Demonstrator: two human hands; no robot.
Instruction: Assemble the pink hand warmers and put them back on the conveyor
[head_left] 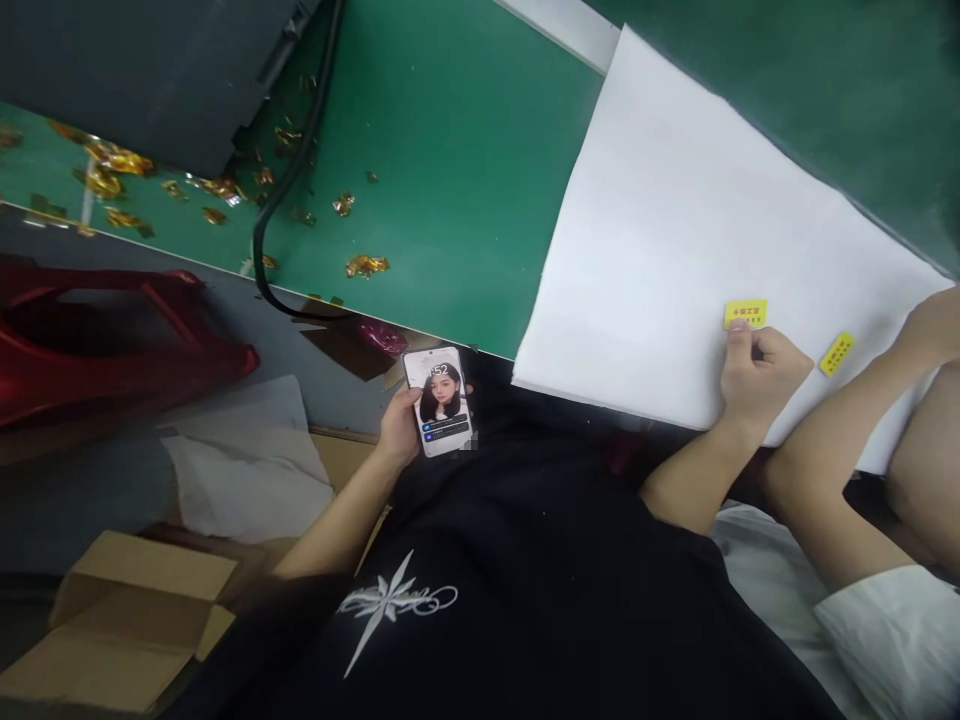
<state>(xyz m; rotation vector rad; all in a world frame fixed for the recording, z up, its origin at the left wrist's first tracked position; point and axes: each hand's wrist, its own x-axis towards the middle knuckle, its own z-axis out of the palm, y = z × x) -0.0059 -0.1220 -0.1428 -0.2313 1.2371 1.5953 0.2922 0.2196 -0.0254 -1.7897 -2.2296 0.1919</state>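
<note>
My left hand [399, 428] is wrapped round a smartphone [452, 436] below the table's front edge. The phone's lit screen faces up and shows a picture and a clock. Over the large white sheet [637, 220], my right hand [761, 370] pinches a small yellow card [745, 308] with printed characters, the thumb on its lower edge. The other fingers are curled in. A second yellow card [837, 354] lies tilted on the sheet, just right of my right hand and beside another person's forearm.
A co-worker's arm [847, 440] with a white sleeve rests at the right. Gold foil scraps [367, 266] litter the green table [450, 150]. A black cable [300, 160] hangs over its edge near a dark machine [135, 70]. Red stool [127, 340] and cardboard box [135, 620] sit lower left.
</note>
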